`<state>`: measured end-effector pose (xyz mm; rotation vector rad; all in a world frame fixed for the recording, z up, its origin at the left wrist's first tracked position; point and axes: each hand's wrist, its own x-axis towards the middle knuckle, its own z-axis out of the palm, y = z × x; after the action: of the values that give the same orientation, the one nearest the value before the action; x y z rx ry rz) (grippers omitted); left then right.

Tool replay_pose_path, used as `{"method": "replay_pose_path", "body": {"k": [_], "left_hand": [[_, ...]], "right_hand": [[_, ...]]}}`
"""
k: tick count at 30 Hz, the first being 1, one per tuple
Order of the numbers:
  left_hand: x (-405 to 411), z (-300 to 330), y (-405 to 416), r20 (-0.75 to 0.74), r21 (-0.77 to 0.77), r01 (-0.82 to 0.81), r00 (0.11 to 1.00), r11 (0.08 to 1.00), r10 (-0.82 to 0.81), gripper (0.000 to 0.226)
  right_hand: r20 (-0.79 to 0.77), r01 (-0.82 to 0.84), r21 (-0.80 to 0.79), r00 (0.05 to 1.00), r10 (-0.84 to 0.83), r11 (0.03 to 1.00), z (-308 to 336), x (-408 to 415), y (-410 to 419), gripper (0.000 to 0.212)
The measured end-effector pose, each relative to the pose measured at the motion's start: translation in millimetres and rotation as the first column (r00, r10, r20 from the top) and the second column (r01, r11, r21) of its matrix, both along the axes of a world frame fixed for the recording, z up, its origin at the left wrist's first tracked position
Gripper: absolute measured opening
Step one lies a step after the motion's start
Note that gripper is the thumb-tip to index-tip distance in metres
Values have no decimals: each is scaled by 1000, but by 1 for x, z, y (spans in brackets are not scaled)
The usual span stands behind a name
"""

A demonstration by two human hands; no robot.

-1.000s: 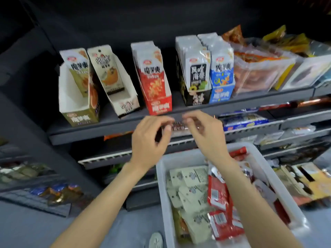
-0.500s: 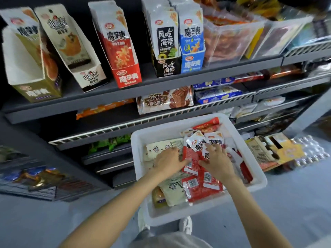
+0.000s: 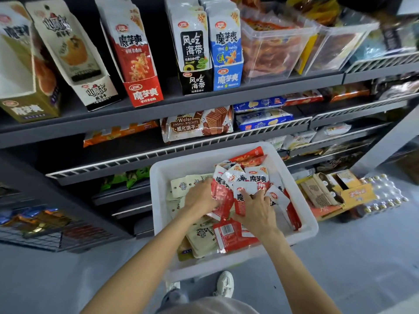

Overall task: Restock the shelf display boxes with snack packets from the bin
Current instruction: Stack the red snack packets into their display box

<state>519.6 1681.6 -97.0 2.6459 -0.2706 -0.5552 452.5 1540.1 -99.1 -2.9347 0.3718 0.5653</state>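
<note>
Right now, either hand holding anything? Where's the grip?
Both hands are in the white bin, gathering red snack packets: left hand at their left edge, right hand on top. Exact grip cannot be told.
</note>
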Motion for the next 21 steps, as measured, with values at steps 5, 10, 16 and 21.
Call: {"method": "replay_pose_path", "body": {"k": [5, 10, 16, 21], "left_hand": [[-2, 4, 33, 72, 2, -59, 996, 998, 59, 61], [-5, 3, 52, 149, -62, -104, 982, 993, 113, 67], [-6, -8, 51, 274, 228, 20, 958, 974, -84, 65], [-4, -4, 50, 259, 215, 95, 954, 972, -150, 49]], "right_hand": [[174, -38, 132, 985, 15, 990, 3, -1, 6, 45], [306, -12, 100, 952, -19, 995, 9, -2, 2, 26], [328, 6, 32, 945, -16, 999, 15, -4, -6, 23], [454, 48, 288, 873, -180, 957, 28, 0, -9, 24]]}}
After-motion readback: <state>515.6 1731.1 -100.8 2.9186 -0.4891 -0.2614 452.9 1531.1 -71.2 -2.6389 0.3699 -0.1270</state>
